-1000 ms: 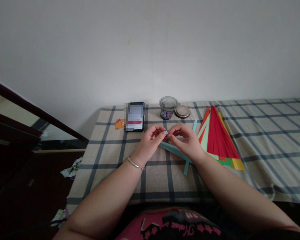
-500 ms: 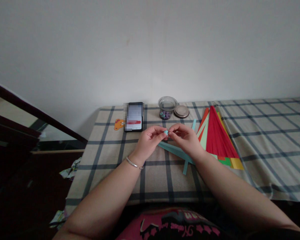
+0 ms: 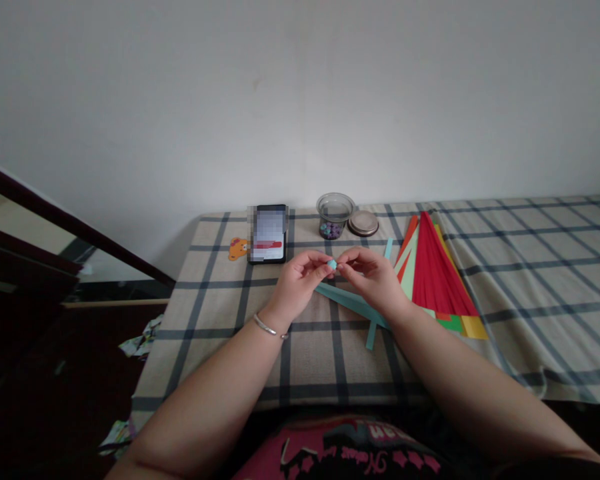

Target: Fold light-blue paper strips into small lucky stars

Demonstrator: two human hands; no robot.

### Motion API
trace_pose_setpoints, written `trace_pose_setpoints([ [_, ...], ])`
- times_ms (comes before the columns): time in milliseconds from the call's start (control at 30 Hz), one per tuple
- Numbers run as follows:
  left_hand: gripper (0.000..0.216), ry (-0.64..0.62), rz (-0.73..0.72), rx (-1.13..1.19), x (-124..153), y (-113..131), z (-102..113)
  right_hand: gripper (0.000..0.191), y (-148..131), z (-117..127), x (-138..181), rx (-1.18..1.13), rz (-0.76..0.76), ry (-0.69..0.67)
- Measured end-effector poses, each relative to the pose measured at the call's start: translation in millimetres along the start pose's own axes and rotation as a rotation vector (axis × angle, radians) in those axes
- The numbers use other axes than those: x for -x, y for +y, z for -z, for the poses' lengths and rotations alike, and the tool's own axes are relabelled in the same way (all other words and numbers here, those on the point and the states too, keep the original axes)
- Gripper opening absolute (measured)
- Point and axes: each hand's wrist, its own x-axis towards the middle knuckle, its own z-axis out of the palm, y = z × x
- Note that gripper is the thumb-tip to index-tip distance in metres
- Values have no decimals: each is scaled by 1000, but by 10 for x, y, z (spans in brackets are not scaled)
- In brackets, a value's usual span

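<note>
Left hand (image 3: 300,283) and right hand (image 3: 375,280): fingertips pinched together on one small teal star (image 3: 332,265). Teal strips (image 3: 353,303) lie beneath on the counter (image 3: 220,313). Jar (image 3: 335,215) behind.

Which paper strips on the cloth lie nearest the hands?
The teal strips, crossed right under the right hand, which pinches a small teal piece with the left hand; the red fan lies further right.

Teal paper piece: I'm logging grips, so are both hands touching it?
Touching. The head view shows the left hand and right hand each pinching the teal paper piece between fingertips, with no gap visible.
</note>
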Motion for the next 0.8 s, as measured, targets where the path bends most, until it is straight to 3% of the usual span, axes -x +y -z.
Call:
trace_pose_setpoints([
  [800, 29, 48, -41, -142, 7, -10, 15, 16, -68, -15, -3, 63, -11, 24],
])
